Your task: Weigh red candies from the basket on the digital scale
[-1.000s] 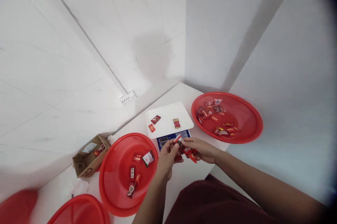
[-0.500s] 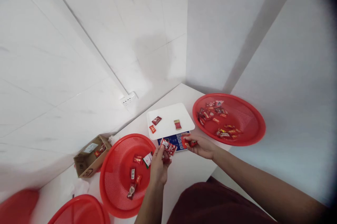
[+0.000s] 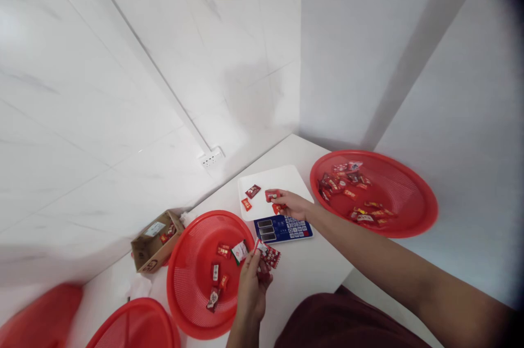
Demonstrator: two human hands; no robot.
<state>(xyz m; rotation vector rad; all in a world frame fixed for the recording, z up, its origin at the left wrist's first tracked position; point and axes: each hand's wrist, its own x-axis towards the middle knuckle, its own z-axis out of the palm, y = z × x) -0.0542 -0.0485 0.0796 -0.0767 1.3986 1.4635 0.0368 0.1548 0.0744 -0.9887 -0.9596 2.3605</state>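
My left hand [image 3: 254, 282] is closed around several red wrapped candies [image 3: 270, 255], beside the rim of the near red basket [image 3: 177, 277]. Over the white pan [image 3: 292, 179] of a digital scale, my right hand [image 3: 292, 204] pinches a red wrapped candy [image 3: 272, 195], with another small red piece under its fingers. On the pan's left side lie a dark red candy [image 3: 252, 191] and a small orange-red one [image 3: 246, 204]. The scale's blue keypad [image 3: 282, 229] shows below the pan. Several wrapped candies, one of them a white packet [image 3: 239, 251], rest in the near basket.
A second red basket [image 3: 426, 211] with several candies stands at the right. Left are an open cardboard box [image 3: 153, 244] holding some candies and another red basket [image 3: 135, 310]. Behind the white table [image 3: 295, 261] is a wall with a socket strip [image 3: 213, 158].
My right hand has moved up from the keypad to over the pan with its candy. My left hand keeps its candies near the basket. The whole view has shifted slightly.
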